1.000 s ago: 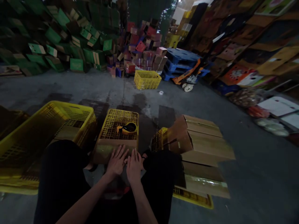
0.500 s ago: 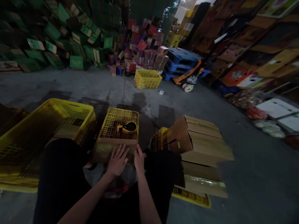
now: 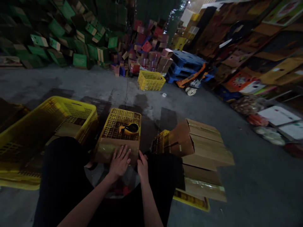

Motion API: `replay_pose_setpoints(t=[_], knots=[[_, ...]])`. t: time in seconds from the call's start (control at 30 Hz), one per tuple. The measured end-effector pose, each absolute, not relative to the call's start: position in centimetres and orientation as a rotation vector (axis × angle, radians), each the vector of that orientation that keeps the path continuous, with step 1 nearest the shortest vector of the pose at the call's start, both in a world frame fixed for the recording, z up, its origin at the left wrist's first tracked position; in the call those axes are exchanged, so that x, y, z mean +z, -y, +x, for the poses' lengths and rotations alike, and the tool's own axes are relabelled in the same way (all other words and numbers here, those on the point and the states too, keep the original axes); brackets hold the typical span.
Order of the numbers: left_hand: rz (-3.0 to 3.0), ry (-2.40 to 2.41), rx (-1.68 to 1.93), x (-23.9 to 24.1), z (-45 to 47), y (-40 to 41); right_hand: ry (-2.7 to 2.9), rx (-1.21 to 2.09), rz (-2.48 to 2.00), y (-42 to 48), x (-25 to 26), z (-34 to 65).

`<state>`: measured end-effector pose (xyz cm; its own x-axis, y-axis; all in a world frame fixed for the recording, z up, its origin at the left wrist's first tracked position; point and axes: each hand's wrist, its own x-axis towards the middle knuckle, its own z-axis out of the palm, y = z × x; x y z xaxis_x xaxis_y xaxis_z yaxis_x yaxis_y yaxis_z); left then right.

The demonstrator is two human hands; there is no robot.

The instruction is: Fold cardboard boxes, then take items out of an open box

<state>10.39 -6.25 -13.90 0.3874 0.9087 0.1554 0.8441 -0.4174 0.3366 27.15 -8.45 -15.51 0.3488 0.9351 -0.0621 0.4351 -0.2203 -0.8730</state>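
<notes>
The cardboard sheet [image 3: 107, 152] is showing plain brown. The upturned crate [image 3: 118, 121] is showing a yellow grid pattern, and the tape dispenser [image 3: 129, 128] is showing yellow and black. The big crate [image 3: 47, 119] is showing yellow, the folded boxes [image 3: 205, 142] brown, the piled boxes [image 3: 80, 60] green, the pallets [image 3: 187, 60] blue.

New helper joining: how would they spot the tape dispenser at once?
Find the big yellow crate on the floor at left; a smaller yellow crate stands right of it. The tape dispenser lies on its grid top, just past the cardboard box under the left hand. It alone shows a yellow frame around a dark roll.
</notes>
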Motion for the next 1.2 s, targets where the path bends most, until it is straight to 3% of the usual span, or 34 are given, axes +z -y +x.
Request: replay_pose_setpoints(t=[0.43,0.67,1.2], knots=[[2.426,-1.594,0.501,-12.9,11.5,6.9,1.457,0.549,-1.937,11.0,-15.5,26.0],[2.565,-1.235,0.43,-12.5,12.8,6.4,1.511,0.538,-2.019,10.2,-14.8,25.6],[2.29,-1.648,0.513,-13.7,3.5,4.5,1.653,0.383,-2.122,10.0,-14.1,24.9]])
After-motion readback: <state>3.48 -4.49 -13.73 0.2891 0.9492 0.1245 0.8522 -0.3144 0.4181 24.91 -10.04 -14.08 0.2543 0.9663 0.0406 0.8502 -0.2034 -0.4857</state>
